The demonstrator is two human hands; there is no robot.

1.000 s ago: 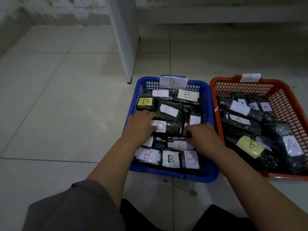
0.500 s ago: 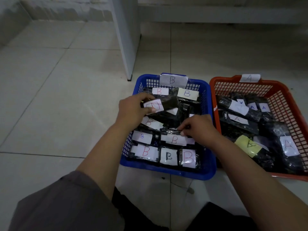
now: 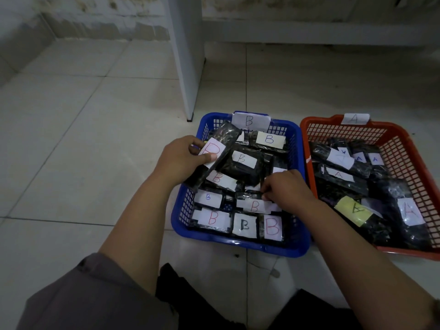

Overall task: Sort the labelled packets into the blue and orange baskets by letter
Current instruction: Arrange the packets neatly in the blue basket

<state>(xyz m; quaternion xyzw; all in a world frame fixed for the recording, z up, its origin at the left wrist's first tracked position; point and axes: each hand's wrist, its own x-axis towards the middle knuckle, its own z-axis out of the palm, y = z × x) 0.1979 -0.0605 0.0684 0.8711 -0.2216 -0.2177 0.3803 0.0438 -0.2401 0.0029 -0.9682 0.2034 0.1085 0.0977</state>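
**Desk:** What is nearest the camera?

**Photographer:** The right hand, fingers curled, pinches the top edge of a flat packet low in the blue basket. Its white label, a red B, lies just below the fingertips, and its long axis runs sideways, left of the grip.

**Desk:** And the other hand?

**Photographer:** Farther in, the left hand grips a raised packet, thumb across its red-B label. The packet tilts, its long axis running from the near left up toward the far right of that grip, over the basket's left half. Any spot among the B packets lies directly beneath and right of it, so the left hand looks nearer for setting it down.

**Desk:** Materials?

**Photographer:** Glossy, crinkled black film, slim rectangles with taped paper labels, likely slippery. The baskets are rigid plastic mesh.

**Desk:** Beyond that?

**Photographer:** To the right of both grips, the orange basket holds packets marked A. Both baskets sit touching on pale floor tiles.
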